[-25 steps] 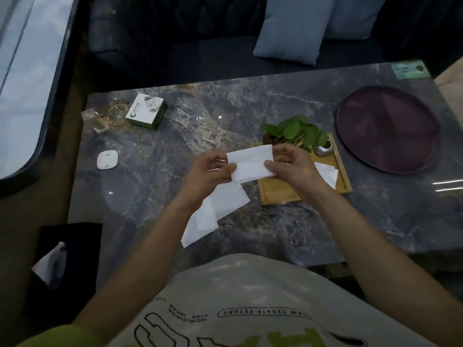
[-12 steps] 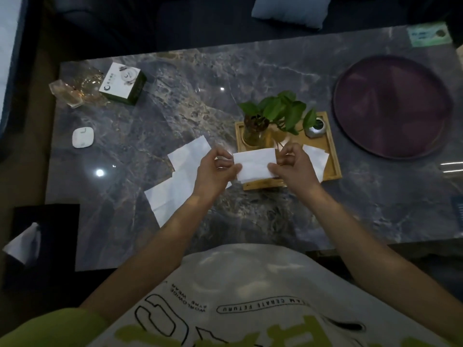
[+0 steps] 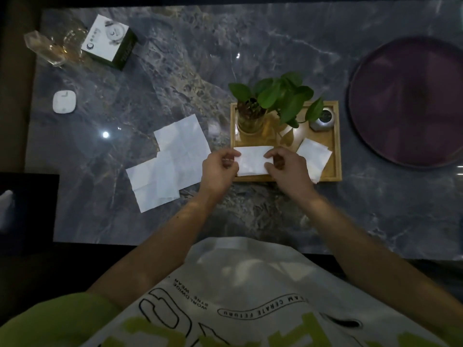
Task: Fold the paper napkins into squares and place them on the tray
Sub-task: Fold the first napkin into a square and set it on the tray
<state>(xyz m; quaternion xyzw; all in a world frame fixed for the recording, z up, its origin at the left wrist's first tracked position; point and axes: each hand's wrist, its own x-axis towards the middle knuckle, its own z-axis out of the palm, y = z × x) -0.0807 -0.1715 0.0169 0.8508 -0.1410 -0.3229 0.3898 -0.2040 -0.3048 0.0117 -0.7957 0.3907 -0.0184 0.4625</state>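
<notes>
Hands at frame centre: left hand point(image 3: 219, 169) and right hand point(image 3: 285, 169) pinch one folded napkin point(image 3: 251, 160) over the wooden tray point(image 3: 337, 146).

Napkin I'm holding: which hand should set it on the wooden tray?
Right, probably: the right hand pinches the napkin over the tray, beside the folded napkin; the left hand sits off its edge.

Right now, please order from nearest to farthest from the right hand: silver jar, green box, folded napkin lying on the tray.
From the right hand:
1. Folded napkin, just right, on the tray.
2. Silver jar, tray's far right corner.
3. Green box, table's far left.
</notes>
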